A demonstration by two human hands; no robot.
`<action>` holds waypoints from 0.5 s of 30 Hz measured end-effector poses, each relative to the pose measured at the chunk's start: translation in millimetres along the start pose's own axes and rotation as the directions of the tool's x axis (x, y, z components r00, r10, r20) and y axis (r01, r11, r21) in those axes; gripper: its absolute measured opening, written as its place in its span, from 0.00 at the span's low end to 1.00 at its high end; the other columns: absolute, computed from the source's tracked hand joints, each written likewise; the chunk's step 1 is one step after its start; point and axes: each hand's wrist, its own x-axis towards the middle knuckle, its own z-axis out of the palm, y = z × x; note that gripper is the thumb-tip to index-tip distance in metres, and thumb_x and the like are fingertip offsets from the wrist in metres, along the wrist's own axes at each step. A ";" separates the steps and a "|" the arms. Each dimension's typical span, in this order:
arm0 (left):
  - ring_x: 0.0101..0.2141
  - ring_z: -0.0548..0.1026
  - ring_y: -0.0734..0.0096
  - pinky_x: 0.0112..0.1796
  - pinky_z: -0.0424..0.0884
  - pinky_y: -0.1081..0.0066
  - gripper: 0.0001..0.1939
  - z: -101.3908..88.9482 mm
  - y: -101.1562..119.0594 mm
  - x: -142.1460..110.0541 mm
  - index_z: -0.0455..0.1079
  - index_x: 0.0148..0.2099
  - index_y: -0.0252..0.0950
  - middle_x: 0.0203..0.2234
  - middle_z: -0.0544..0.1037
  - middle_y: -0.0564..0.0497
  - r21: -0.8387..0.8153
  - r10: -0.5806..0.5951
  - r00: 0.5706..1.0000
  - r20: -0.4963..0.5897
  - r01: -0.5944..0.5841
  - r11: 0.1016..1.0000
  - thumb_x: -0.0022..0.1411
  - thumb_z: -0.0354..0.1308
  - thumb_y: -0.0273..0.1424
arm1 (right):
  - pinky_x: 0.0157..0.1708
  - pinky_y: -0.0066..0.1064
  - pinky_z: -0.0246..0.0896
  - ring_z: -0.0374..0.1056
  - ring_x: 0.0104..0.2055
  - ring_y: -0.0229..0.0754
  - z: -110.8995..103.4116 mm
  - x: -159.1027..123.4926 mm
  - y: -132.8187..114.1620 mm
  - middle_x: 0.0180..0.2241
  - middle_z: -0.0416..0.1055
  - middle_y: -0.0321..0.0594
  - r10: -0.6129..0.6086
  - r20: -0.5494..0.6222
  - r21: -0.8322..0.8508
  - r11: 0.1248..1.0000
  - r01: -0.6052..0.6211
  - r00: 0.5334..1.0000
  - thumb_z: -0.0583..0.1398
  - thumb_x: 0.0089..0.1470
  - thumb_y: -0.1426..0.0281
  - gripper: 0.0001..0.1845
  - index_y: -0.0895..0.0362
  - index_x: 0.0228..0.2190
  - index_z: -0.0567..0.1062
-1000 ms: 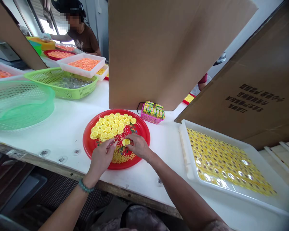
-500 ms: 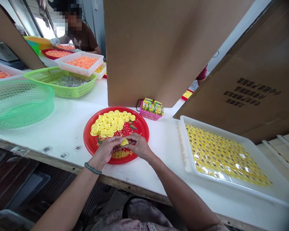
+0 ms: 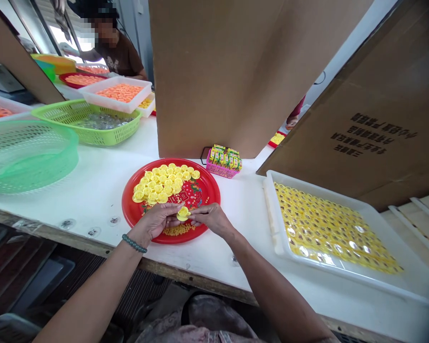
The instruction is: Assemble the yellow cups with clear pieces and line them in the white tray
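Observation:
Over the near part of a red round tray (image 3: 127,190), my left hand (image 3: 159,220) grips a small yellow toy teacup with saucer (image 3: 183,214) by its left side. My right hand (image 3: 212,219) is closed in a pinch at the cup's right side; whether a tiny part sits between its fingertips is too small to tell. Many similar yellow cups (image 3: 162,183) lie heaped at the back left of the tray. Below my hands, tiny yellow pieces (image 3: 180,229) are piled near the tray's front rim, partly hidden by my fingers.
A white tray (image 3: 277,238) of yellow pieces stands right. A pink basket (image 3: 223,170) of small boxes sits behind the red tray, before a cardboard panel (image 3: 214,85). Green baskets (image 3: 107,138) stand left. Across the table is a co-worker (image 3: 119,55) near orange pieces (image 3: 121,93).
The cup now shows more upright and open between my hands. My right hand has shifted slightly right, its fingertips drawn to the cup's side. The co-worker's arm has moved left and up.

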 end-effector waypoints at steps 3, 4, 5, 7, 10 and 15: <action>0.26 0.75 0.73 0.26 0.72 0.79 0.11 1.6 -0.1 -0.1 0.75 0.31 0.30 0.26 0.79 0.46 0.008 0.042 0.999 -0.004 -0.042 0.999 0.44 0.69 0.30 | 0.32 0.33 0.69 0.71 0.23 0.38 1.8 2.3 5.9 0.21 0.75 0.37 -0.028 -0.046 -0.068 0.997 0.024 0.999 0.67 0.37 0.59 0.18 0.59 0.29 0.80; 0.26 0.75 0.74 0.25 0.71 0.80 0.11 2.1 -0.3 -0.3 0.75 0.31 0.30 0.25 0.79 0.47 0.011 0.056 0.998 -0.006 -0.056 0.998 0.45 0.69 0.30 | 0.31 0.32 0.69 0.71 0.23 0.37 2.5 3.0 7.4 0.21 0.74 0.36 -0.033 -0.050 -0.089 0.996 0.028 0.998 0.67 0.38 0.60 0.17 0.59 0.29 0.80; 0.24 0.74 0.75 0.24 0.69 0.81 0.11 2.7 -0.6 -0.5 0.75 0.31 0.30 0.25 0.79 0.47 0.016 0.068 0.998 -0.011 -0.068 0.998 0.45 0.69 0.30 | 0.30 0.31 0.69 0.71 0.23 0.37 2.9 3.7 8.4 0.21 0.74 0.35 -0.032 -0.051 -0.102 0.994 0.027 0.998 0.67 0.38 0.61 0.15 0.59 0.28 0.79; 0.23 0.74 0.76 0.21 0.67 0.82 0.11 4.1 -1.3 -1.0 0.75 0.32 0.30 0.24 0.79 0.48 0.025 0.079 0.996 -0.038 -0.078 0.997 0.45 0.68 0.30 | 0.30 0.30 0.68 0.71 0.24 0.37 2.7 5.2 9.5 0.20 0.74 0.34 -0.017 -0.050 -0.092 0.996 0.012 0.999 0.66 0.39 0.62 0.13 0.58 0.27 0.78; 0.23 0.75 0.73 0.23 0.70 0.78 0.12 6.8 -2.0 -1.7 0.75 0.34 0.31 0.25 0.79 0.47 0.034 0.071 0.993 -0.096 -0.068 0.997 0.45 0.68 0.30 | 0.31 0.30 0.69 0.71 0.25 0.37 -0.6 7.3 8.5 0.20 0.73 0.34 -0.001 -0.051 -0.031 1.000 0.000 0.999 0.66 0.39 0.61 0.15 0.59 0.27 0.77; 0.26 0.77 0.69 0.25 0.74 0.75 0.15 10.1 -5.2 -2.1 0.74 0.36 0.31 0.27 0.80 0.46 0.032 0.048 0.988 -0.149 -0.044 0.999 0.44 0.69 0.30 | 0.30 0.28 0.68 0.71 0.25 0.36 -5.3 10.0 -4.8 0.22 0.74 0.36 -0.064 -0.071 -0.086 0.995 0.057 0.995 0.64 0.43 0.63 0.13 0.60 0.28 0.77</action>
